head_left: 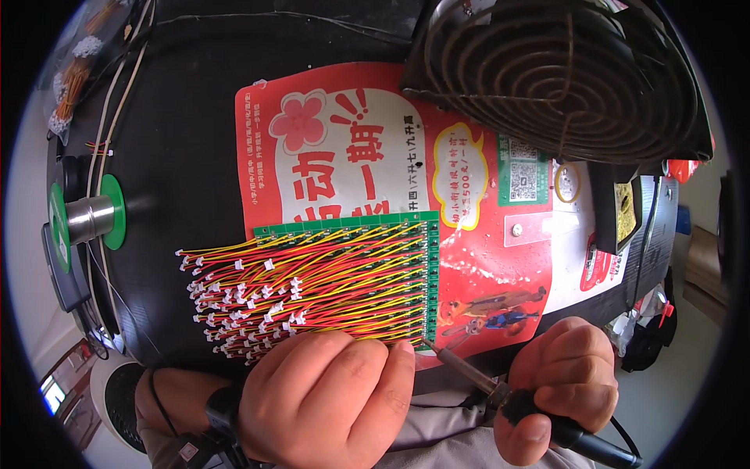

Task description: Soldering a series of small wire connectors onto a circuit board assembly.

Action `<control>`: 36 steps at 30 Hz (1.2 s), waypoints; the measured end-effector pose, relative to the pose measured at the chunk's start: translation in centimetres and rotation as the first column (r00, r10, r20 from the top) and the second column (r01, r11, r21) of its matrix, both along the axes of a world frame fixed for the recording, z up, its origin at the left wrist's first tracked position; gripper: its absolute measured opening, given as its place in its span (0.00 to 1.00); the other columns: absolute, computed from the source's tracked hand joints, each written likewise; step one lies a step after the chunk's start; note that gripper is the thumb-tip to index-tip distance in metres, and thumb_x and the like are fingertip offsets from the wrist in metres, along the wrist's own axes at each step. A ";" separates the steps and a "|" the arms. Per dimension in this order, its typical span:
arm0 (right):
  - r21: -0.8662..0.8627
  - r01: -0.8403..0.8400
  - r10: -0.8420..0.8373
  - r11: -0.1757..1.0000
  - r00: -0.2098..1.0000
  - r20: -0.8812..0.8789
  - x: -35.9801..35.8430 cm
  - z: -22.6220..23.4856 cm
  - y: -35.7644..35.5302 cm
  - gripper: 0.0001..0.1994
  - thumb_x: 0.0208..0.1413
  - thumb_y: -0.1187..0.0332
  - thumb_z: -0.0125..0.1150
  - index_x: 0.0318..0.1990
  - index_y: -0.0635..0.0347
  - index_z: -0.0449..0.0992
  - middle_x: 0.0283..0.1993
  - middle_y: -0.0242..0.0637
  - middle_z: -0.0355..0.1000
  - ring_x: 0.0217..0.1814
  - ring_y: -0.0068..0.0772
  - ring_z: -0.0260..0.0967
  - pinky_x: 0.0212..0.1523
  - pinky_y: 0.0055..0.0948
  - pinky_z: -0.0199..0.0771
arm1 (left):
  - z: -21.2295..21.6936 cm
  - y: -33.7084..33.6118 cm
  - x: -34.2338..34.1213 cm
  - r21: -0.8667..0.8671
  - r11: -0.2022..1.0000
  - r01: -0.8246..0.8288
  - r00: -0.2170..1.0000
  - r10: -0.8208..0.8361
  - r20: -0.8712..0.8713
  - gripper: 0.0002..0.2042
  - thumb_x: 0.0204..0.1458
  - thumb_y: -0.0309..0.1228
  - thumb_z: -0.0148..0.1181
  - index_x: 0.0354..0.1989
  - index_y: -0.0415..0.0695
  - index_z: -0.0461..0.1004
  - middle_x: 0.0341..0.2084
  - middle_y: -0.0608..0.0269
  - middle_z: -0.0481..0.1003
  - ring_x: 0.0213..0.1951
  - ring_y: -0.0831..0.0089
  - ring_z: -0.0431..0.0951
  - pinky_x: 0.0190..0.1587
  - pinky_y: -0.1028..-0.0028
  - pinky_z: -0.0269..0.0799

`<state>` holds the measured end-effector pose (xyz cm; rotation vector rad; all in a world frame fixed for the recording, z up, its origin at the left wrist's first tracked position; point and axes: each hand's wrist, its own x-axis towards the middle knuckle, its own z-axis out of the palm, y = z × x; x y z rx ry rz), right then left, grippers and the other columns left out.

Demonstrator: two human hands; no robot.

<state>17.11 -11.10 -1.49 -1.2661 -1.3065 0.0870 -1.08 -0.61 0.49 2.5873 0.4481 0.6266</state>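
Note:
My right hand (558, 383) is wrapped round the dark handle of a soldering iron (473, 374). The iron's tip points left and meets the near right corner of a green circuit board panel (432, 273). Rows of red and yellow wires (351, 270) lie across the panel, running left from its right edge and ending in small white connectors (269, 265). Over the near edge of these wires rests my left hand (328, 399), fingers curled, fingertips close to the iron's tip. Whatever those fingers pinch is hidden.
A red printed sheet (492, 266) lies under the panel on the black table (172, 141). At the far right stands a black fan with a round grille (558, 94), a holder with yellow cleaning sponge (626, 211) below it. A green-flanged solder spool (90, 217) is at left.

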 end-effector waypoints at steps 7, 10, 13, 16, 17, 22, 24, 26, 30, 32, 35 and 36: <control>0.070 -0.115 0.120 0.991 0.990 -0.074 0.6 1.3 0.1 0.12 0.51 0.69 0.64 0.28 0.64 0.65 0.16 0.32 0.56 0.17 0.27 0.53 0.15 0.27 0.52 | 0.3 0.1 0.0 0.005 0.998 0.064 0.998 -0.064 -0.011 0.14 0.34 0.22 0.64 0.34 0.31 0.81 0.26 0.55 0.75 0.25 0.66 0.75 0.26 0.72 0.72; 0.026 -0.106 0.108 0.994 0.991 -0.080 0.4 1.4 0.1 0.11 0.51 0.69 0.63 0.28 0.63 0.65 0.16 0.30 0.54 0.17 0.25 0.50 0.15 0.27 0.48 | 0.2 -0.1 -0.2 0.010 0.998 0.061 0.998 -0.061 -0.032 0.14 0.35 0.22 0.64 0.34 0.31 0.81 0.27 0.55 0.75 0.25 0.66 0.75 0.26 0.72 0.73; -0.020 -0.136 0.135 0.990 0.989 -0.065 0.5 1.6 0.2 0.11 0.51 0.70 0.63 0.28 0.64 0.65 0.16 0.31 0.54 0.17 0.26 0.50 0.15 0.27 0.48 | 0.2 -0.3 -0.3 -0.014 0.999 0.034 0.999 -0.035 -0.026 0.14 0.35 0.21 0.64 0.34 0.31 0.81 0.27 0.55 0.76 0.26 0.66 0.75 0.27 0.72 0.73; 0.009 -0.072 0.072 0.997 0.997 -0.042 0.2 0.2 -0.5 0.13 0.48 0.65 0.63 0.26 0.60 0.64 0.16 0.28 0.53 0.17 0.24 0.49 0.16 0.26 0.45 | 0.2 -0.4 -0.2 -0.026 1.000 0.015 1.000 -0.015 -0.008 0.14 0.35 0.21 0.64 0.34 0.31 0.81 0.27 0.54 0.76 0.26 0.65 0.75 0.26 0.72 0.73; 0.058 0.007 -0.005 0.998 1.000 -0.027 0.1 -0.2 -0.6 0.14 0.45 0.61 0.63 0.23 0.56 0.63 0.16 0.26 0.53 0.18 0.22 0.48 0.18 0.25 0.42 | 0.2 -0.5 -0.2 -0.026 1.000 0.014 1.000 -0.014 -0.008 0.14 0.35 0.21 0.64 0.34 0.31 0.81 0.27 0.54 0.76 0.26 0.65 0.75 0.26 0.72 0.73; 0.022 0.026 -0.026 0.999 1.000 -0.013 -0.1 -0.1 -0.3 0.15 0.45 0.61 0.63 0.23 0.56 0.62 0.16 0.26 0.52 0.18 0.22 0.47 0.18 0.25 0.42 | 0.2 -0.9 -0.3 -0.081 0.995 -0.065 0.998 0.064 -0.015 0.15 0.34 0.21 0.64 0.34 0.30 0.80 0.28 0.54 0.76 0.26 0.64 0.75 0.26 0.71 0.73; 0.012 0.014 -0.014 1.000 1.000 0.001 0.2 0.1 -0.2 0.15 0.45 0.60 0.63 0.23 0.56 0.62 0.16 0.26 0.52 0.18 0.22 0.47 0.18 0.25 0.42 | 0.2 -0.9 -0.3 -0.082 0.994 -0.065 0.998 0.065 -0.012 0.15 0.34 0.21 0.64 0.35 0.30 0.80 0.28 0.54 0.76 0.26 0.65 0.75 0.26 0.72 0.73; -0.072 -0.070 0.072 0.995 0.997 0.030 0.5 0.6 -0.2 0.15 0.45 0.60 0.63 0.23 0.56 0.63 0.16 0.26 0.52 0.18 0.22 0.47 0.18 0.25 0.42 | 0.1 -0.8 -0.3 -0.084 0.994 -0.067 0.998 0.066 -0.011 0.15 0.34 0.21 0.64 0.35 0.30 0.80 0.28 0.54 0.75 0.26 0.65 0.75 0.27 0.72 0.73; -0.005 0.001 -0.001 1.000 1.000 -0.013 0.0 0.2 -0.1 0.15 0.45 0.60 0.63 0.24 0.56 0.63 0.16 0.26 0.52 0.19 0.22 0.47 0.19 0.25 0.42 | 0.2 -0.9 -0.4 -0.098 0.993 -0.063 0.998 0.060 -0.034 0.15 0.36 0.21 0.64 0.36 0.31 0.80 0.29 0.54 0.76 0.27 0.65 0.75 0.28 0.72 0.72; 0.081 -0.143 0.148 0.986 0.988 -0.049 0.6 1.0 0.3 0.11 0.50 0.70 0.63 0.29 0.65 0.65 0.17 0.32 0.56 0.17 0.27 0.54 0.15 0.28 0.55 | 0.2 -1.0 -0.5 -0.096 0.993 -0.063 0.998 0.060 -0.037 0.15 0.36 0.21 0.64 0.36 0.31 0.80 0.29 0.54 0.76 0.27 0.65 0.75 0.28 0.72 0.72; 0.088 0.099 -0.090 0.991 0.991 -0.097 -0.2 -0.2 -0.7 0.14 0.45 0.60 0.63 0.25 0.56 0.63 0.17 0.26 0.52 0.20 0.22 0.47 0.20 0.25 0.43 | 0.3 -0.8 -0.4 -0.111 0.992 -0.060 0.998 0.055 -0.043 0.14 0.37 0.21 0.65 0.36 0.31 0.80 0.29 0.54 0.75 0.27 0.65 0.75 0.28 0.72 0.72; 0.088 0.099 -0.090 0.991 0.991 -0.099 -0.1 -0.2 -0.8 0.14 0.45 0.60 0.63 0.25 0.56 0.63 0.17 0.26 0.52 0.20 0.22 0.47 0.20 0.25 0.43 | 0.5 -0.3 -0.3 -0.084 0.996 -0.008 0.999 0.004 -0.053 0.14 0.36 0.21 0.65 0.36 0.31 0.80 0.29 0.55 0.75 0.27 0.65 0.75 0.28 0.72 0.72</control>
